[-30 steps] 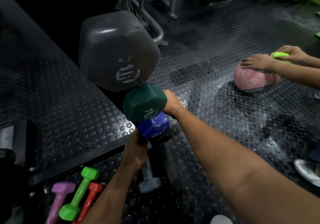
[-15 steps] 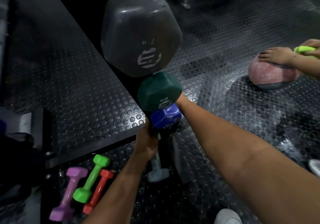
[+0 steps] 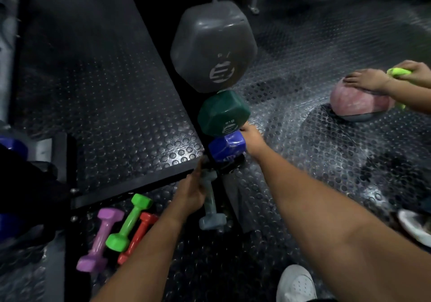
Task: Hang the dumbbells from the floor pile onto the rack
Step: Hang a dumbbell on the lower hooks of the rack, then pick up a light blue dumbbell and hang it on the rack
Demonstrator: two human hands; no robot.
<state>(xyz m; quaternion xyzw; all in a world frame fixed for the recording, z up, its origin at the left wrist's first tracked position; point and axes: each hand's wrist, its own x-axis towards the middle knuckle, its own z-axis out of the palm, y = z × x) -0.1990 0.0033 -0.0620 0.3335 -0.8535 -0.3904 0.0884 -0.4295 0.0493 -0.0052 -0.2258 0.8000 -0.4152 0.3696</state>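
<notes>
Right now the left hand [image 3: 190,193] has its fingers closed around the handle of a grey-blue dumbbell [image 3: 211,205], one head hanging low and the other up at the rack [image 3: 229,165], just under the blue dumbbell [image 3: 227,146]. The right hand [image 3: 250,136] reaches in beside the blue one, below the green dumbbell [image 3: 222,112] and the big grey dumbbell [image 3: 213,47]; whether it grips something or only steadies, I can't tell, since its fingers go behind the weights.

To do this well, I'd say keep the handle level with the cradle, seat it fully before letting go, and hold the neighbouring weight still.

On the floor [image 3: 303,138], the pile remains: a purple dumbbell [image 3: 100,238], a lime dumbbell [image 3: 128,224] and a red dumbbell [image 3: 137,237], lying side by side.

The rack's hooks are lost in shadow, its frame barely readable, and the grey-blue dumbbell's upper head is hidden.
</notes>
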